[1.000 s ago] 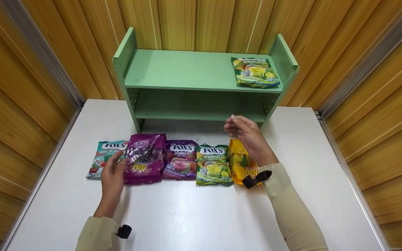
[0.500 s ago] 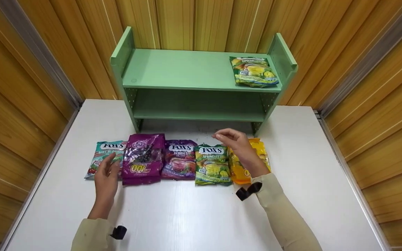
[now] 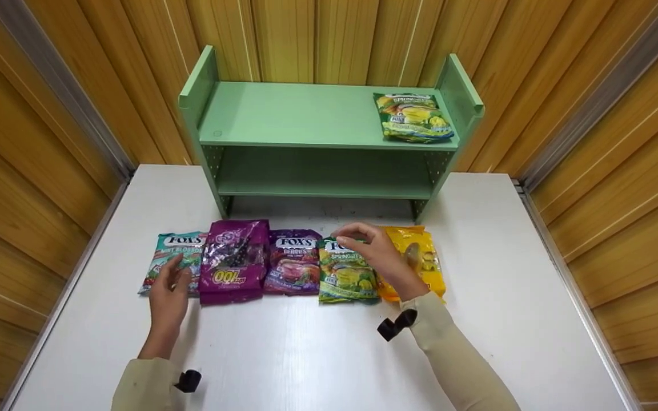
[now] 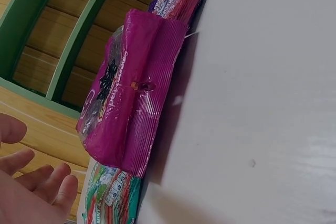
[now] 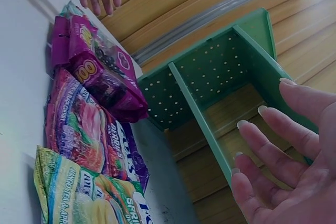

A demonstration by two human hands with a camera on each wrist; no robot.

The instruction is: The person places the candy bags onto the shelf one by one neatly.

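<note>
Five candy bags lie in a row on the white table. At the left end my left hand (image 3: 169, 297) hovers over the teal Mint Blossom bag (image 3: 160, 262), fingers loosely bent and holding nothing. Beside it lies a purple bag (image 3: 236, 279), then a dark violet Berries bag (image 3: 295, 274). My right hand (image 3: 383, 257) hangs above the green Springtea-type bag (image 3: 347, 282) and the yellow bag (image 3: 432, 268); its fingers are relaxed and apart from the thumb in the right wrist view. Another green bag (image 3: 414, 120) rests on the shelf's top right.
A green two-tier shelf (image 3: 306, 114) stands behind the row, against the wood-panelled wall (image 3: 340, 40). The white table (image 3: 283, 354) extends in front of the bags. Panelled side walls flank it left and right.
My right hand has moved left and toward me, from over the yellow bag to above the green bag. My left hand has shifted slightly left and nearer me. The bags stay put.
</note>
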